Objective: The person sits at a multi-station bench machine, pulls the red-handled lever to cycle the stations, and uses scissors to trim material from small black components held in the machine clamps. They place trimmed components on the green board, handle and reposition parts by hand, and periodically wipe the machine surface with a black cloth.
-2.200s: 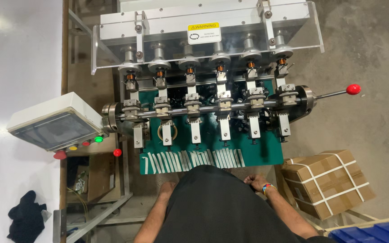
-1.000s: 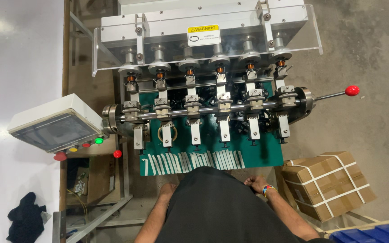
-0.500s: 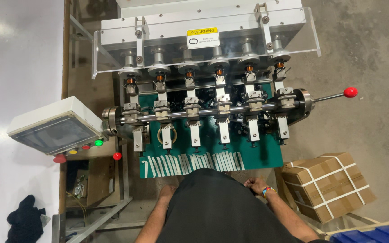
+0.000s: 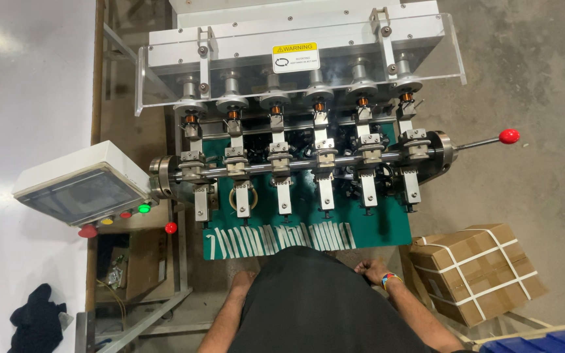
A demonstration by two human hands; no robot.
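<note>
I stand before a winding machine with several stations, each bearing a copper coil [image 4: 318, 105] under a clear guard. A steel shaft [image 4: 295, 163] runs across it and ends in a lever with a red knob [image 4: 509, 136]. White strips [image 4: 276, 238] lie in a row on the green bed [image 4: 387, 229]. My right hand [image 4: 369, 268], a coloured band at its wrist, rests curled at the bed's near edge and holds nothing I can see. My left hand [image 4: 242, 280] is mostly hidden behind my dark shirt at the bed's near left corner.
A grey control box [image 4: 80, 189] with a screen and red, yellow and green buttons stands at the left. A strapped cardboard box [image 4: 475, 271] sits at the right on the concrete floor. A blue bin [image 4: 544, 343] shows at the bottom right, and a dark cloth [image 4: 34, 320] at the bottom left.
The view has shifted slightly; the machine sits a little lower in the picture. Neither hand has visibly moved.
</note>
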